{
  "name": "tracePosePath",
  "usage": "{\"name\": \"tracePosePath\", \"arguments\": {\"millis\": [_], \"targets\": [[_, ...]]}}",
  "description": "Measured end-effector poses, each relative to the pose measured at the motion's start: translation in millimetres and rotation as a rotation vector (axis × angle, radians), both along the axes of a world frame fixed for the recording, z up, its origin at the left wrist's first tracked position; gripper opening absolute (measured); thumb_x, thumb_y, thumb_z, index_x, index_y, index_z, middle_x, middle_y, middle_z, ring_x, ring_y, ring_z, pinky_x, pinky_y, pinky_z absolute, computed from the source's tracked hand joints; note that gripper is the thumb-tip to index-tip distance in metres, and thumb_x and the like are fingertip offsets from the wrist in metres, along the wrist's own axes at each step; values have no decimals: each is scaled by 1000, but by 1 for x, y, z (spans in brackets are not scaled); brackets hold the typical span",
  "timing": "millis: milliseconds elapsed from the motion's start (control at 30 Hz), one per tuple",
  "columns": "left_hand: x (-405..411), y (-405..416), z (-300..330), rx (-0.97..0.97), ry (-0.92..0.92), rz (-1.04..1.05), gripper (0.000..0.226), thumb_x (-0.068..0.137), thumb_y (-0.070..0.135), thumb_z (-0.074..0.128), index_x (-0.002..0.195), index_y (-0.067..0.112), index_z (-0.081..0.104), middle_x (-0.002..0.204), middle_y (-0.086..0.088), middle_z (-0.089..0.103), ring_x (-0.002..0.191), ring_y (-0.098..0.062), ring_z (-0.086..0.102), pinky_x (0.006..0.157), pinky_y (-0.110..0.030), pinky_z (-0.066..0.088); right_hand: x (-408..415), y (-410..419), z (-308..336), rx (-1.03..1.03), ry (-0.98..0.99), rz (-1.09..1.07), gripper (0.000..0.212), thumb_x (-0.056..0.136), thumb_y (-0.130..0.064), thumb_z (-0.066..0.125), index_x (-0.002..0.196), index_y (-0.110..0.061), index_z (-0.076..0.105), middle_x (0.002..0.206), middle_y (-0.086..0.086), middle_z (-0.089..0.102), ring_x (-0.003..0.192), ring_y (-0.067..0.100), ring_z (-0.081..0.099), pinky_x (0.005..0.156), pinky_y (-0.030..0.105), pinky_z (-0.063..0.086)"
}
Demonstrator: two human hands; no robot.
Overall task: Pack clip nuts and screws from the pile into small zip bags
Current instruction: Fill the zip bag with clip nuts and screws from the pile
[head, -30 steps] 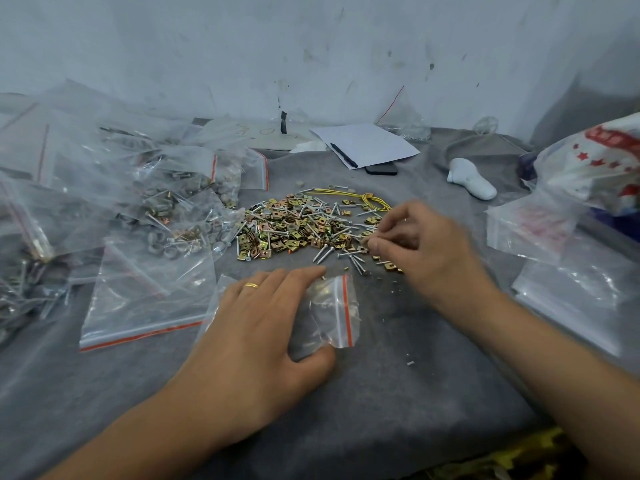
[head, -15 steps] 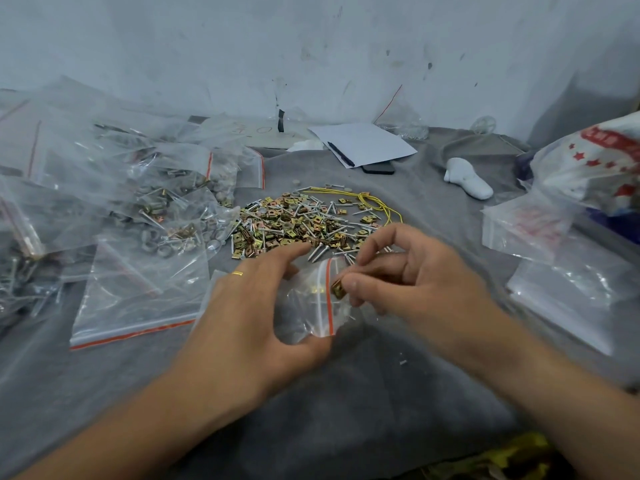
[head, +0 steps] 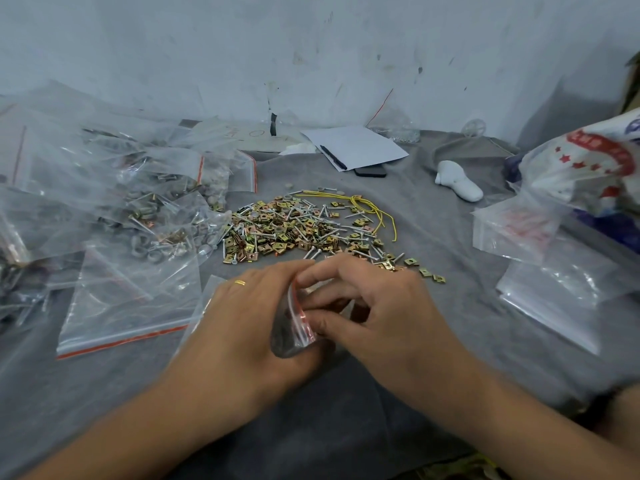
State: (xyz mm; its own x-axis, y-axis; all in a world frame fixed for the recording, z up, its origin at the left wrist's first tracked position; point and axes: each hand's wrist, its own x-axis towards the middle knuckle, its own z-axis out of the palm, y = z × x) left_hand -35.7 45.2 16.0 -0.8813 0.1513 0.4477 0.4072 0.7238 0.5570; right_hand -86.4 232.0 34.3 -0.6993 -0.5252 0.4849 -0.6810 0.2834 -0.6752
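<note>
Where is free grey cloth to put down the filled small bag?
Bare grey cloth lies between the pile of brass clip nuts and screws and the clear bags at right; also before the flat red-zip bag, near left. The left side, under heaped filled bags, is crowded.

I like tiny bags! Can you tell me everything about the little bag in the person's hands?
The small zip bag is clear, thin plastic with a red stripe along its zip edge. It sits between both hands, just above the gray cloth, in front of the pile. The left hand wraps its body; the right hand pinches the striped mouth with its fingers. What's inside cannot be made out.
</note>
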Motion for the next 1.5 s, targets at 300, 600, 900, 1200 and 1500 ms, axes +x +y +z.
{"name": "tracePosePath", "arguments": {"millis": [300,600,900,1200,1500], "targets": [[1,-3,3,68,3,-4,60,80,59,68,135,39,54,118,23,66,113,-7,63,93,-38,52,-6,2,6,-105,4,-74,14,93,-25,78,105,-26,73,96,-14,78,91,8,75,79,34,60],[5,-4,9,265,21,33,68,78,39,76,141,29,52,123,15,67,123,-4,60,104,-16,40,-78,84,23,167,-121,-465,9,90,-23,79,85,-29,74,76,-15,74,69,2,66,69,21,50],[9,0,4,132,-34,-31,55,92,46,63,144,29,52,120,16,63,118,-13,62,99,-42,50,-91,62,6,581,8,-394,25,85,-30,85,110,-30,79,89,-15,59,78,0,50,66,14,31],[11,-3,5,-171,-25,16,58,91,59,50,144,34,49,129,21,57,120,-4,54,101,-39,44,-91,58,3,593,39,-419,15,89,-20,81,92,-20,66,87,-10,58,73,1,49,65,8,37],[8,-5,7,-189,-48,34,58,91,62,48,143,35,48,129,20,57,119,-8,55,101,-45,47,-90,64,-3,379,-64,-387,21,86,-13,84,91,-27,69,83,-10,67,76,3,62,74,25,52]]}}
